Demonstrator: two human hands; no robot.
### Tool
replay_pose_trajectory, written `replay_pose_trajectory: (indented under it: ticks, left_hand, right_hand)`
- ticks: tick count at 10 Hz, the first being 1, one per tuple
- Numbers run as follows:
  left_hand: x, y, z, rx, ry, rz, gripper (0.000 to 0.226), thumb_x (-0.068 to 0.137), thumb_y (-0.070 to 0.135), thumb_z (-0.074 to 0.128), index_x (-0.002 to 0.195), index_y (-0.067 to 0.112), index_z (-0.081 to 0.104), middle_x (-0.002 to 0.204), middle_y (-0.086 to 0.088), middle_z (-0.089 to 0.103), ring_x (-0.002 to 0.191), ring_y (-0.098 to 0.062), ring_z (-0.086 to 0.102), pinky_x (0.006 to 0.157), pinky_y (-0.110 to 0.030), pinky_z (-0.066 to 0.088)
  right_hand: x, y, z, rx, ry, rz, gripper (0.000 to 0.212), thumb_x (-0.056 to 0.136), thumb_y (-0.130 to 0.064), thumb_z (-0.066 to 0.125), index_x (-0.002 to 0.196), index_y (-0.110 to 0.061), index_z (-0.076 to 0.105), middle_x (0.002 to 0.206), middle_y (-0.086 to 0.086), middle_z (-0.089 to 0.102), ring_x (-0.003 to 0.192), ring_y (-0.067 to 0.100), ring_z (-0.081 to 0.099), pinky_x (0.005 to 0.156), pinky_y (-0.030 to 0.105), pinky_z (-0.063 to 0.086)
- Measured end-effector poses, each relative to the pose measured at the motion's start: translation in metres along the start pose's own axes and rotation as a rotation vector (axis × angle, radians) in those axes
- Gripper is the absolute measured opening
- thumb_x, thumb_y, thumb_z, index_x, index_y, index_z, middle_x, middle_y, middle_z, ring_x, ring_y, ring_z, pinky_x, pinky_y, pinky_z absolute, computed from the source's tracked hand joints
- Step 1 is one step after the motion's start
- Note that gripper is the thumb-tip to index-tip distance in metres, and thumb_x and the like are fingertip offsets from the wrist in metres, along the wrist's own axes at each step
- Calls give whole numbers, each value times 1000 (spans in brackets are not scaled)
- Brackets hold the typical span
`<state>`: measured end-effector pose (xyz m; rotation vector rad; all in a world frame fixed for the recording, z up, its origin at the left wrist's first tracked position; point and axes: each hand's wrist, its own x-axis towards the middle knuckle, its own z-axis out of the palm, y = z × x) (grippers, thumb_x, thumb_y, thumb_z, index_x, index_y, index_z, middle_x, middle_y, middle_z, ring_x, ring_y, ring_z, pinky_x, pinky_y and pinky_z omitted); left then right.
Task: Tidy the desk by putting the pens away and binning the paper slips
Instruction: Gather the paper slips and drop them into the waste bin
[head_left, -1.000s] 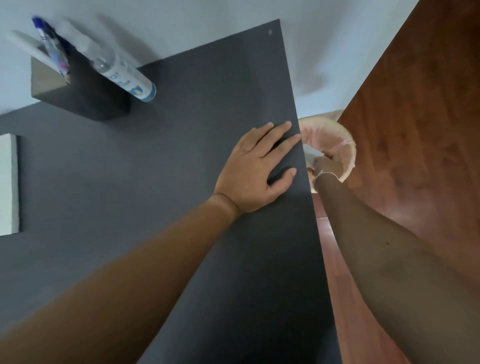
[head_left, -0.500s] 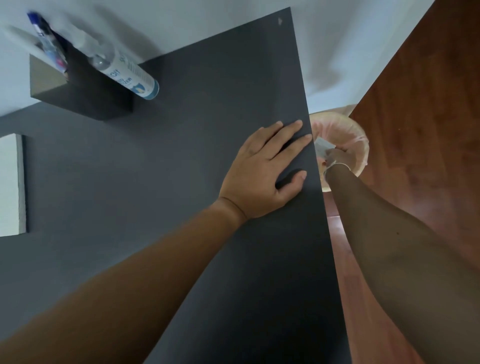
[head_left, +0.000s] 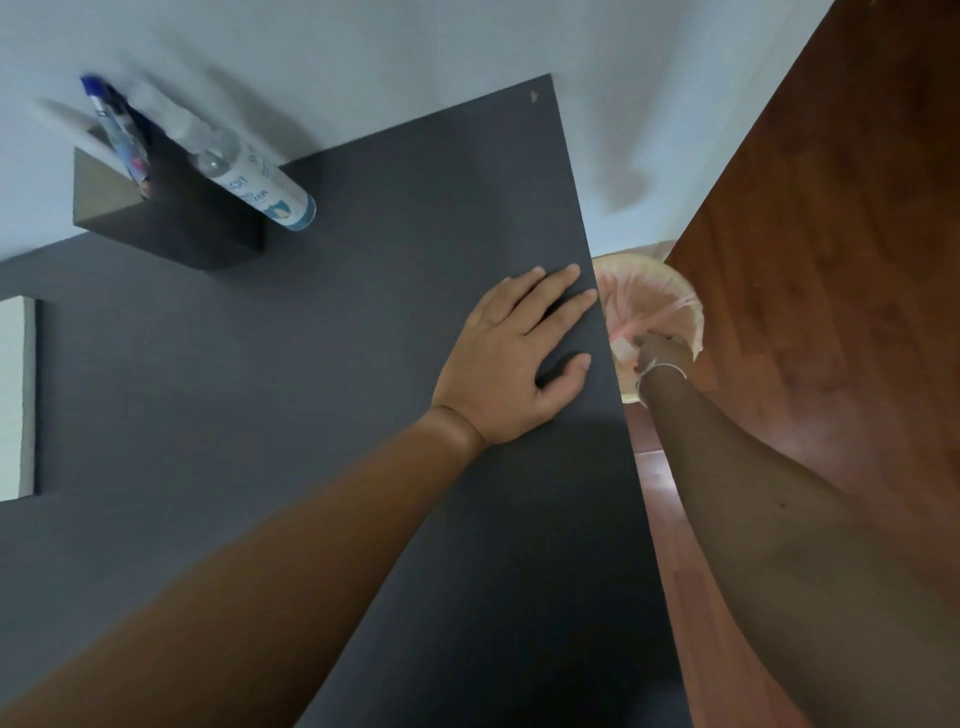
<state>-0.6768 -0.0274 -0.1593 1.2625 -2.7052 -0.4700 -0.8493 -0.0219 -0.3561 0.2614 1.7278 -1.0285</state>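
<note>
My left hand (head_left: 511, 358) lies flat and open on the dark grey desk (head_left: 322, 364), fingers spread near its right edge. My right hand (head_left: 662, 354) is down beside the desk, over the round bin (head_left: 675, 291) lined with a pink bag. It pinches a small white paper slip (head_left: 622, 349) just inside the bin's rim. Pens (head_left: 111, 124) stand in a dark holder (head_left: 171, 218) at the desk's far left corner.
A white spray bottle (head_left: 260, 192) leans against the pen holder. A white block (head_left: 15, 397) sits at the desk's left edge. A pale wall runs behind the desk, and reddish wooden floor (head_left: 831, 260) lies to the right around the bin.
The view has shifted a little. My right hand has stayed over the bin with the slip, dropping slightly lower into it. My left hand has stayed flat on the desk.
</note>
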Motion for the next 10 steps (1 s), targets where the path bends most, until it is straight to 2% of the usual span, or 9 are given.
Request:
replay_pose_trajectory:
  ticks: [1, 2, 3, 4, 5, 6, 8, 9, 10]
  left_hand:
    - [-3, 2, -3, 13, -28, -9, 52, 87, 41, 42, 134, 21, 48, 146, 0, 44, 136, -24, 37, 115, -36, 24]
    - [-3, 2, -5, 2, -78, -27, 53, 88, 42, 38, 136, 20, 46, 148, -2, 42, 137, -25, 36, 116, -39, 23]
    - [-4, 8, -16, -22, -138, -27, 55, 89, 42, 34, 139, 20, 42, 151, -1, 37, 141, -24, 29, 118, -35, 18]
    - [-17, 5, -33, -33, -181, -31, 51, 93, 38, 39, 140, 20, 39, 152, -1, 34, 141, -23, 27, 119, -33, 19]
    - [-40, -2, -54, -42, -147, -64, 53, 90, 38, 39, 139, 19, 41, 151, -2, 37, 138, -24, 32, 117, -36, 24]
    - [-66, -14, -77, -39, -91, -104, 50, 90, 35, 43, 137, 17, 45, 149, -4, 40, 135, -24, 37, 115, -33, 26]
    - [-120, -48, -119, -49, 16, -178, 49, 93, 36, 45, 139, 19, 42, 151, -2, 36, 137, -21, 34, 114, -29, 23]
    - [-154, -73, -137, -64, 57, -210, 48, 93, 34, 47, 139, 20, 41, 152, -1, 35, 137, -22, 34, 113, -29, 24]
    - [-191, -103, -150, -85, 91, -251, 51, 91, 39, 44, 138, 21, 42, 151, -2, 36, 136, -25, 36, 114, -33, 26]
  right_hand:
    - [-44, -29, -11, -82, -5, -82, 43, 91, -2, 47, 133, 3, 40, 134, 22, 50, 74, 19, 50, 56, 20, 40]
    - [-64, -41, -12, -167, -52, -182, 39, 90, -4, 50, 128, 0, 47, 131, 23, 54, 71, 18, 52, 57, 22, 43]
    - [-95, -62, -16, -171, -11, -263, 24, 82, -11, 59, 104, -21, 63, 111, 10, 66, 80, 22, 57, 77, 34, 55]
    - [-123, -80, -16, -118, 5, -329, 22, 78, -8, 61, 98, -17, 64, 97, 6, 63, 80, 21, 57, 83, 33, 50]
    - [-156, -96, -14, -86, -21, -421, 24, 79, -5, 62, 102, -8, 64, 93, 8, 59, 61, 12, 49, 67, 24, 44]
    - [-193, -103, -8, -124, -43, -500, 18, 79, -8, 62, 96, -14, 63, 92, 8, 59, 58, 11, 47, 61, 22, 42]
    - [-268, -91, 17, -254, -112, -711, 26, 83, -11, 61, 109, -11, 61, 97, 2, 59, 82, 19, 55, 69, 19, 42]
    - [-302, -67, 38, -343, -155, -802, 25, 86, -15, 60, 110, -11, 60, 100, 0, 58, 92, 19, 54, 79, 25, 41]
    - [-335, -36, 64, -426, -182, -875, 23, 86, -15, 60, 109, -11, 60, 96, 1, 57, 89, 19, 54, 78, 28, 42]
